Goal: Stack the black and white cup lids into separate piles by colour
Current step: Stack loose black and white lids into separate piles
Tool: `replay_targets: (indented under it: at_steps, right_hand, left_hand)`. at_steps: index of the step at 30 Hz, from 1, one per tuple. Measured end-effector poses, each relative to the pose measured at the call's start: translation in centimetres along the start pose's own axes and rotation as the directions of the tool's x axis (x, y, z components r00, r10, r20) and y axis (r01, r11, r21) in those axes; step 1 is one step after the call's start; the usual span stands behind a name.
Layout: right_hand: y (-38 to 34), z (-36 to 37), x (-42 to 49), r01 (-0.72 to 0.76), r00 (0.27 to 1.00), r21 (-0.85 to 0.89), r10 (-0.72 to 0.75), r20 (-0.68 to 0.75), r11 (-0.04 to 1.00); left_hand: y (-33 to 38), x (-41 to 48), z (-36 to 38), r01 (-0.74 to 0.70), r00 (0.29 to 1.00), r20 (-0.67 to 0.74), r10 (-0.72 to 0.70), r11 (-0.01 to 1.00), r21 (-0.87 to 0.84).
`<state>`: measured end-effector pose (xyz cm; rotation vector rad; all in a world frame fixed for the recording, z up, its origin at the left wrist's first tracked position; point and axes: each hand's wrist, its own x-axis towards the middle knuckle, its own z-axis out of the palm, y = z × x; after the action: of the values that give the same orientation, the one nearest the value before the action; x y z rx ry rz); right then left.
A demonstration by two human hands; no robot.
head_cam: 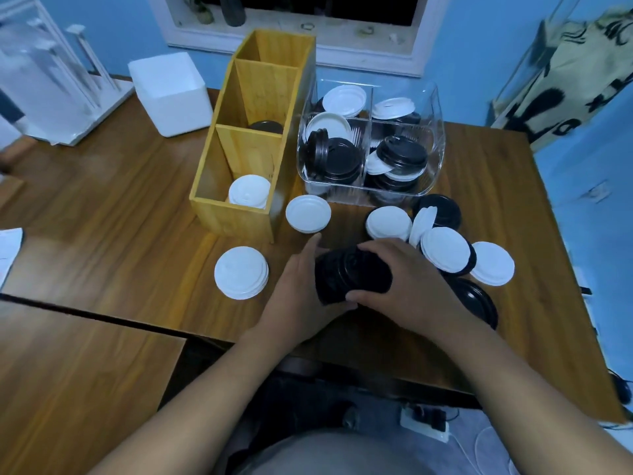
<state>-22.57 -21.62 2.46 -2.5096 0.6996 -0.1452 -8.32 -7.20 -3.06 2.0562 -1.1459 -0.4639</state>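
Head view, left hand [298, 289] and right hand [412, 286] gripping black lid stack [352, 276]

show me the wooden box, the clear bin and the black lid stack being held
wooden box [236, 219]: head view, on its front outer wall
clear bin [435, 149]: head view, on its right side wall
black lid stack [352, 274]: head view, on the stack's exposed middle

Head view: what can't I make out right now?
- Black lid stack: count hidden by left hand and right hand, head view.
- Boxed black lid, wooden box middle compartment: mostly behind the divider.
- Clear bin: lower lids hidden by overlapping lids and glare.
- Flat black lid: partly covered by the right wrist.
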Motion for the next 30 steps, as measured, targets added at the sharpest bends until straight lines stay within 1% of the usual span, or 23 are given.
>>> replay_targets:
  at_steps: [3,6,11,16,21,25,30]
  right_hand:
    - [-0.7,1.0,1.5,0.045,0.997,-0.039,-0.043,0.061,0.998]
    - [-1.0,1.5,2.0,0.066,0.994,-0.060,-0.060,0.093,0.996]
    - [-0.7,1.9,2.4,0.086,0.991,-0.057,-0.079,0.106,0.995]
    - [-1.0,2.2,2.3,0.072,0.992,-0.057,-0.066,0.107,0.996]
    - [-0.5,2.6,2.1,0.057,0.993,0.007,-0.058,0.099,0.998]
    - [0.1,3.3,1.1,0.021,0.999,0.126,-0.027,0.047,0.992]
    - [0.3,4.0,0.8,-0.017,1.000,0.169,0.014,0.017,0.985]
  left_hand:
    - [0.0,0.1,0.0,0.005,1.000,0.011,-0.005,1.000,0.004]
    - [-0.2,0.2,0.0,0.010,0.999,0.031,-0.010,1.000,0.016]
    - [-0.7,0.3,0.0,-0.027,0.998,0.054,0.023,0.997,0.071]
    - [-0.8,0.5,0.0,-0.023,0.997,0.079,0.018,0.998,0.064]
    - [-1.1,0.6,0.0,-0.035,0.996,0.084,0.029,0.997,0.064]
    - [-1.2,0.5,0.0,-0.056,0.994,0.093,0.050,0.997,0.058]
    - [-1.2,0.4,-0.2,-0.115,0.991,0.086,0.107,0.988,0.099]
